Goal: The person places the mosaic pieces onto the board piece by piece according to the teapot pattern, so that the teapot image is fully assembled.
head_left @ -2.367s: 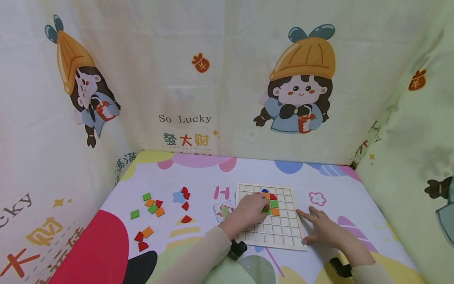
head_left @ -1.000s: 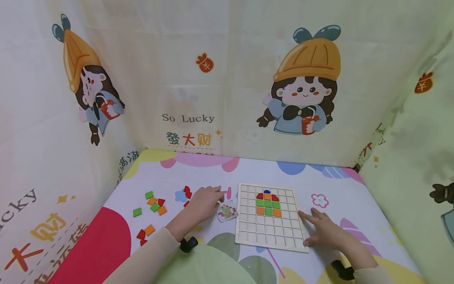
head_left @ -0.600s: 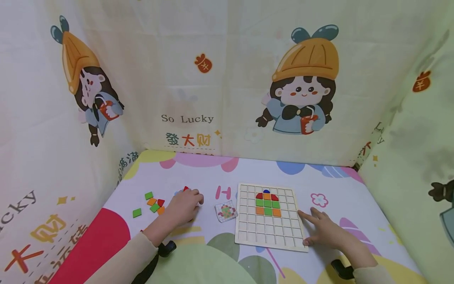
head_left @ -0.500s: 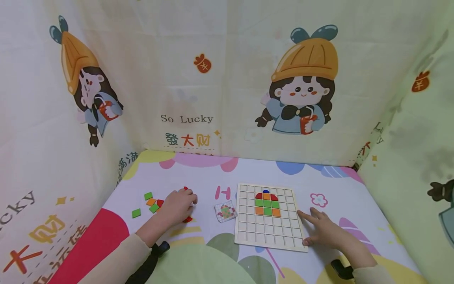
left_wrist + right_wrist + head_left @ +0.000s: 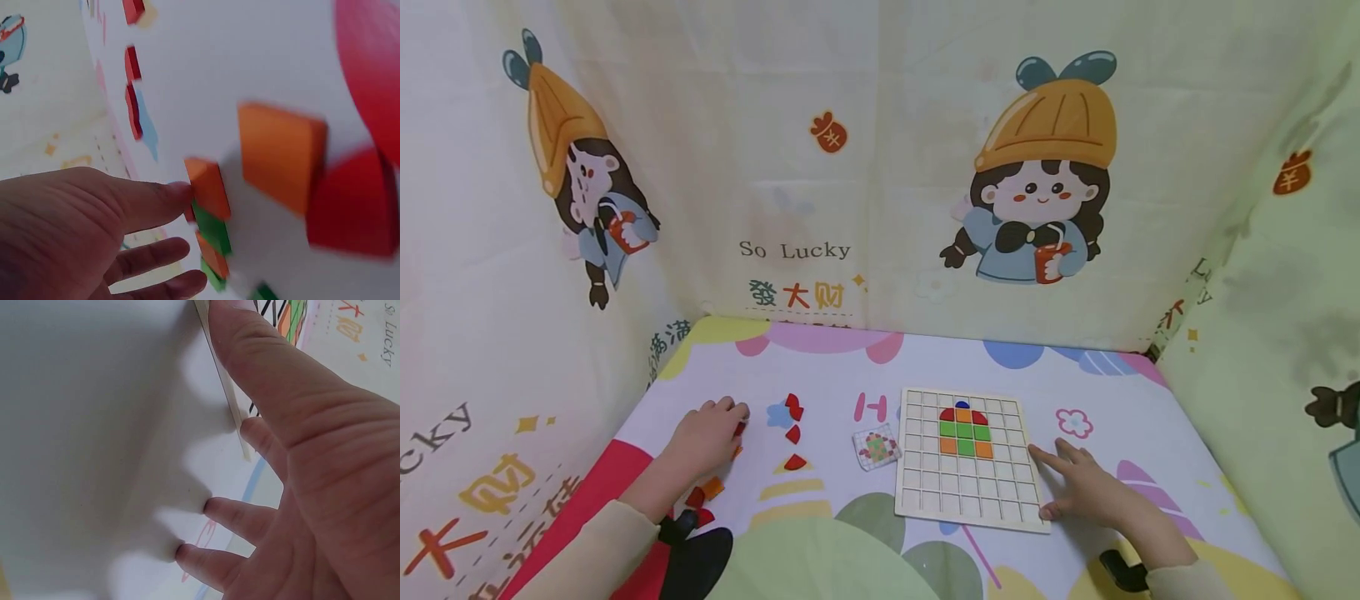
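Observation:
My left hand hovers low over a cluster of small coloured tiles at the left, mostly hiding them in the head view. In the left wrist view, the thumb reaches an orange square tile, beside a green tile. Thumb and fingers stand apart, gripping nothing. My right hand rests with fingers spread at the right edge of a wooden grid board; its thumb touches the board near the front right corner. On the board, green tiles, orange and red ones and a blue piece form a compact figure.
A small pattern card lies left of the board. Several red quarter-round tiles are spread between card and left hand. Nearer me, an orange tile lies by red ones. Printed cloth walls enclose the table.
My left hand has left the board, passed over the card and the red quarter-round tiles, and come to the left cluster. My right hand has stayed at the board's edge.

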Demonstrator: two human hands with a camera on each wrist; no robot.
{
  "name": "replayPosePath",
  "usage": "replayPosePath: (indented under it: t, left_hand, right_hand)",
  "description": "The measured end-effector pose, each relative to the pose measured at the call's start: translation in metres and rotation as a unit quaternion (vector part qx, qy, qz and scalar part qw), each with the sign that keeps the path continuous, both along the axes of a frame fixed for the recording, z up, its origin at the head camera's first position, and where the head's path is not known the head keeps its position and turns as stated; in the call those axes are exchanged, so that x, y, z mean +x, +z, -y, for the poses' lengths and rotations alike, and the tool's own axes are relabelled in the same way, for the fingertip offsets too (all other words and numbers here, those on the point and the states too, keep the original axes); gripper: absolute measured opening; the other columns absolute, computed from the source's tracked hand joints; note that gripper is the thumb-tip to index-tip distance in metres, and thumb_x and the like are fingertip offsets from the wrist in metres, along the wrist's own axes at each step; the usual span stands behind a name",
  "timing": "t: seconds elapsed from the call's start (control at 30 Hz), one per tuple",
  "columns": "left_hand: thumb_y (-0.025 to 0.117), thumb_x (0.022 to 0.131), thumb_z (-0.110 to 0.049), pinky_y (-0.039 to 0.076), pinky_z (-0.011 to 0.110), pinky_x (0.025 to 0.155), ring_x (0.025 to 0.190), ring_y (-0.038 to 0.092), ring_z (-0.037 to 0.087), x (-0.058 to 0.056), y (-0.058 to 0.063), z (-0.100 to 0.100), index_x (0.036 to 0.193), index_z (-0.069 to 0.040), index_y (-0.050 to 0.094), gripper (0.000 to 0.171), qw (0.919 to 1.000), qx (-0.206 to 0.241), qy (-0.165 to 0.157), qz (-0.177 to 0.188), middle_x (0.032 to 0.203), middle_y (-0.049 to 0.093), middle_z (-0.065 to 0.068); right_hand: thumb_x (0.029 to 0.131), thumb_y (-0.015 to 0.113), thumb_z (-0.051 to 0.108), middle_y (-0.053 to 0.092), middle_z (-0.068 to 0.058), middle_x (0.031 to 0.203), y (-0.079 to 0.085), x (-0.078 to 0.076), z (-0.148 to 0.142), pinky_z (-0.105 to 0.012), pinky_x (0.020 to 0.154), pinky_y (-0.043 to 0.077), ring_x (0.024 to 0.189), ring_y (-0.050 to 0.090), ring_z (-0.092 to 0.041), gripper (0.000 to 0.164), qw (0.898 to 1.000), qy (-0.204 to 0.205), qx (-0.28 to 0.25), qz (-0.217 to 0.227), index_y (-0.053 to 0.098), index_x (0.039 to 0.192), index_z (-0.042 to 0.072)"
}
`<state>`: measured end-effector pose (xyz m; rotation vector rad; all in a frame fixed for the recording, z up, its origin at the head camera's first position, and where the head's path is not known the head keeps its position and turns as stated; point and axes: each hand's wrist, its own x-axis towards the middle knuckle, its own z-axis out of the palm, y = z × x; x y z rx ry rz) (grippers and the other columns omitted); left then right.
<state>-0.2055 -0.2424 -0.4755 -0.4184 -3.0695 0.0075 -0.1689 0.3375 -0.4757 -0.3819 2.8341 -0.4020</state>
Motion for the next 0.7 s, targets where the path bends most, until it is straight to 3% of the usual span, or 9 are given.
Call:
replayPosePath:
  t: [0.17, 0.33, 0.5, 0.7]
  left_hand:
    - [0.086, 0.081, -0.020, 0.058, 0.055, 0.078, 0.093, 0.058, 0.035, 0.000, 0.000, 0.029, 0.125, -0.002, 0.062, 0.054, 0.9988, 0.001, 0.045, 0.019, 0.109, 0.062, 0.019]
    - [0.088, 0.079, -0.019, 0.060, 0.051, 0.079, 0.093, 0.060, 0.035, 0.002, 0.003, 0.047, 0.128, 0.005, 0.058, 0.062, 0.9937, 0.022, 0.084, 0.070, 0.108, 0.060, 0.024]
    - [0.087, 0.080, -0.014, 0.061, 0.048, 0.081, 0.095, 0.061, 0.034, 0.001, 0.004, 0.052, 0.124, 0.006, 0.057, 0.057, 0.9865, 0.069, 0.102, 0.108, 0.107, 0.060, 0.024]
    - [0.081, 0.081, -0.005, 0.061, 0.044, 0.078, 0.097, 0.059, 0.032, 0.001, 0.005, 0.045, 0.128, 0.004, 0.056, 0.054, 0.9740, 0.128, 0.108, 0.152, 0.109, 0.059, 0.022]
  right_hand:
    - [0.068, 0.090, 0.048, 0.031, -0.047, 0.150, -0.001, 0.000, 0.000, -0.083, 0.092, 0.038, 0.128, 0.030, -0.079, 0.101, 1.000, 0.000, 0.000, -0.003, 0.050, 0.151, 0.007]
    - [0.067, 0.091, 0.047, 0.031, -0.048, 0.150, -0.001, 0.000, 0.001, -0.083, 0.091, 0.039, 0.127, 0.030, -0.080, 0.101, 1.000, -0.002, 0.000, -0.005, 0.051, 0.150, 0.007]
    - [0.067, 0.091, 0.047, 0.032, -0.048, 0.150, 0.000, 0.001, 0.001, -0.083, 0.090, 0.039, 0.126, 0.031, -0.080, 0.101, 1.000, 0.000, 0.000, -0.009, 0.051, 0.150, 0.006]
    - [0.067, 0.091, 0.048, 0.031, -0.047, 0.150, 0.001, 0.002, 0.001, -0.083, 0.090, 0.040, 0.127, 0.030, -0.080, 0.101, 1.000, 0.000, 0.002, -0.009, 0.051, 0.150, 0.007]
